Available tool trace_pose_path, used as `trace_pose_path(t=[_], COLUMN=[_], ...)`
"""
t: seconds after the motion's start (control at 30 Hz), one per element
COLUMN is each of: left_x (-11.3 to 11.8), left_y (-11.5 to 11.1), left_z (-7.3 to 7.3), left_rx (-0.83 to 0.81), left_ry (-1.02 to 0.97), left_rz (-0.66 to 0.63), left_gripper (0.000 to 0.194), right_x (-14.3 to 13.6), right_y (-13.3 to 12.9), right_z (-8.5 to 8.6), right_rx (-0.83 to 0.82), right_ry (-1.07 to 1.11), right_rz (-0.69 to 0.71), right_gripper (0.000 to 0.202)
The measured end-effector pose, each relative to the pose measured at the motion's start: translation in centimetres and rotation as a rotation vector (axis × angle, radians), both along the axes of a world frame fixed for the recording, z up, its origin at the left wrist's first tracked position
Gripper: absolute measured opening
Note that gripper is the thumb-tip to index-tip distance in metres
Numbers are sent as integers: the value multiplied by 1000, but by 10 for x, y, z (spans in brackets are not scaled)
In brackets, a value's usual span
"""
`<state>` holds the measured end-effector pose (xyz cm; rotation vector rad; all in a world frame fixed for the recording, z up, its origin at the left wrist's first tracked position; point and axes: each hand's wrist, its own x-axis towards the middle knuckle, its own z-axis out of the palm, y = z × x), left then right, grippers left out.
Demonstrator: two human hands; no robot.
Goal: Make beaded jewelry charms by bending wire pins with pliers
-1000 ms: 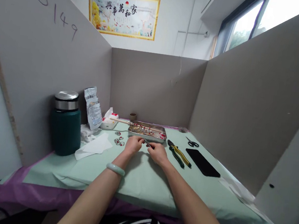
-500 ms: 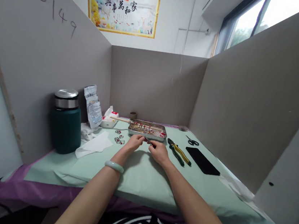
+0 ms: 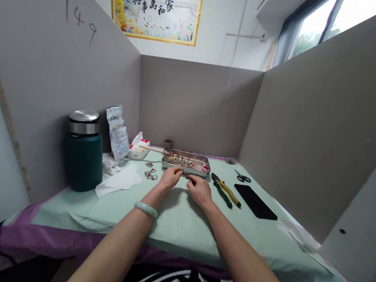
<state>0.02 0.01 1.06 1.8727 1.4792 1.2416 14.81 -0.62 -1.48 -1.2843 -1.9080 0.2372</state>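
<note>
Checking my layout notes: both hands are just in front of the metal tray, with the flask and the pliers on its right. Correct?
Not the flask: the head view shows it left of the metal tray. The left hand and right hand are just in front, and the pliers lie to its right.

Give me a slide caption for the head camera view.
Two hands work with a slim tool before a metal tray of beads.
</note>
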Motion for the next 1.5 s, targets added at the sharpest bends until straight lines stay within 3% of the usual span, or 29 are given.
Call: trace_pose_path(t=[0.33,0.53,0.67,0.8,1.03,1.17,1.33,1.5], left_x=[6,5,4,3,0,-2,-10,-21], left_y=[2,3,5,7,4,-2,-8,-12], left_z=[-8,-6,-5,-6,-4,1,6,10], left_rx=[95,133,147,157,-35,-172,-377,-447], left_ry=[216,195,131,69,-169,-301,-552,-612], left_rz=[182,157,77,28,-87,-183,-449,-615], left_gripper=[25,26,27,28,25,19,19,20], right_x=[-7,-6,1,5,5,10,14,17], right_y=[-1,4,7,8,6,7,11,10], right_z=[-3,-2,1,3,2,-2,-4,-2], right_rx=[-3,-53,-210,-326,32,143,229,261], right_ry=[-25,142,349,409,141,41,90,128], right_rz=[-93,44,196,242,140,83,214,317], right_gripper=[33,34,39,43,35,33,38,36])
